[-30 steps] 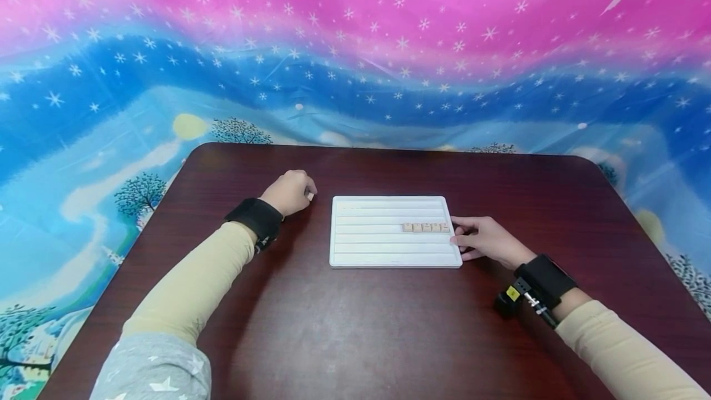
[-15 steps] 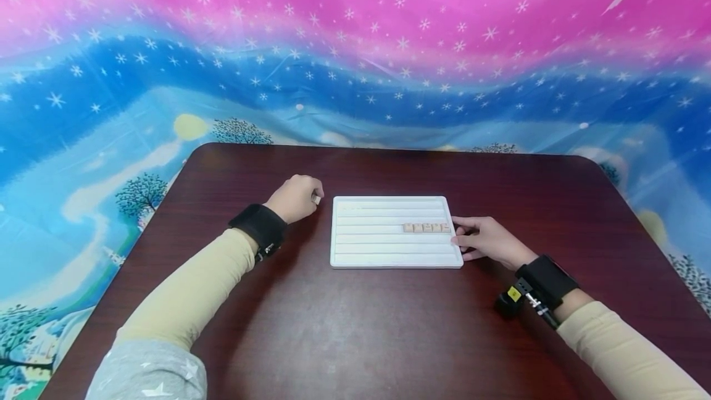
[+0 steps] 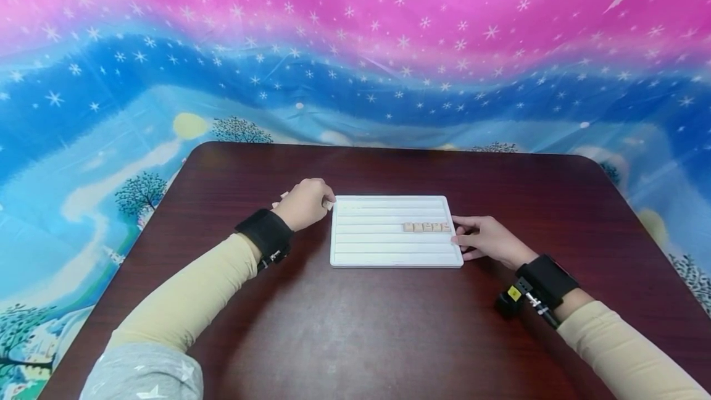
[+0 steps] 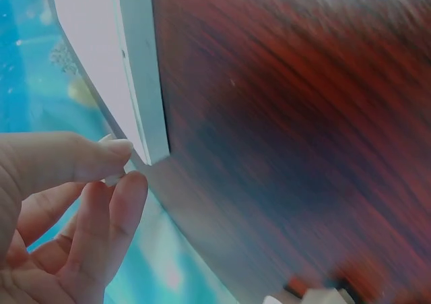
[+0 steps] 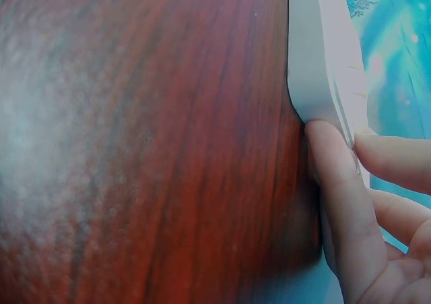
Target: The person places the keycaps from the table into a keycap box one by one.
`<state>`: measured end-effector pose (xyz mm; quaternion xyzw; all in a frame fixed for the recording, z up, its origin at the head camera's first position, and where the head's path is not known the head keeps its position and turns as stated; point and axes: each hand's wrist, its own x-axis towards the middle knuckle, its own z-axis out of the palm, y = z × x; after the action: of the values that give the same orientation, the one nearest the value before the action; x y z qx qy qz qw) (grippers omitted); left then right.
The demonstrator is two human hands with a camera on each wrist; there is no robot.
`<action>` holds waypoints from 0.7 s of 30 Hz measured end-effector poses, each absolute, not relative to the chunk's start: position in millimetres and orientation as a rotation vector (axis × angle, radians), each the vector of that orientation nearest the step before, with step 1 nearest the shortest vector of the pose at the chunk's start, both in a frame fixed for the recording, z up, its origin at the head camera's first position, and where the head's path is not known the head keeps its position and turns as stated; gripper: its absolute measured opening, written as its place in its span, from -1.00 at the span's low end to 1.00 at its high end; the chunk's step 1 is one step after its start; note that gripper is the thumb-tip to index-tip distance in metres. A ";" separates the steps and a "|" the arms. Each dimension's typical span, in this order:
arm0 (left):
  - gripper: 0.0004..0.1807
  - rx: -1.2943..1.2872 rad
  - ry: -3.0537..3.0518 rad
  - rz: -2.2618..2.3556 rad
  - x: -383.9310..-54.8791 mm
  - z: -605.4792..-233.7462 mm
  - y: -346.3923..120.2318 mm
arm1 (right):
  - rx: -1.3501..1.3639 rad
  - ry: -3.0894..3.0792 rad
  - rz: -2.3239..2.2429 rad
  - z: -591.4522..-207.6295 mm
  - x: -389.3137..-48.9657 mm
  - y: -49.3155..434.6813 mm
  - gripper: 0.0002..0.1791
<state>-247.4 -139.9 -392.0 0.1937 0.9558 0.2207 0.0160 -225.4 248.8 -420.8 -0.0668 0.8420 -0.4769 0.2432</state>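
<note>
Beside one board point(image 3: 383, 249) bearing five tiles point(image 3: 426, 227), left hand point(image 3: 304, 204) pinches one tile point(image 3: 328, 205), right hand point(image 3: 486, 241) grips board.

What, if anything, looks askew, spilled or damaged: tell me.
Nothing stands out. The board looks whole, its five tiles in one even row. The left hand pinches another tile, loose tiles lie near that hand, and the right hand holds the board's edge.

No readable text; tiles point(image 3: 427, 227) and yellow sticker point(image 3: 514, 293) bear illegible marks.

Head: looks forward-down from above, farthest. Wrists (two, close): face opposite ends of the shared white board point(image 3: 369, 247).
</note>
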 end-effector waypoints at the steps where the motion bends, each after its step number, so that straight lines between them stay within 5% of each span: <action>1: -0.81 0.604 2.972 0.690 -246.9 -391.9 -138.6 | -0.181 2.300 -1.304 -420.9 -225.6 248.6 -0.27; 21: -0.78 0.550 2.866 0.843 -246.5 -390.3 -123.3 | -0.156 2.312 -1.292 -422.9 -228.5 249.9 -0.28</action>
<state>-246.5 -123.3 -390.3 0.1808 0.9422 0.2771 0.0523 -228.5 249.9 -422.9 -0.0570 0.8455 -0.4727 0.2418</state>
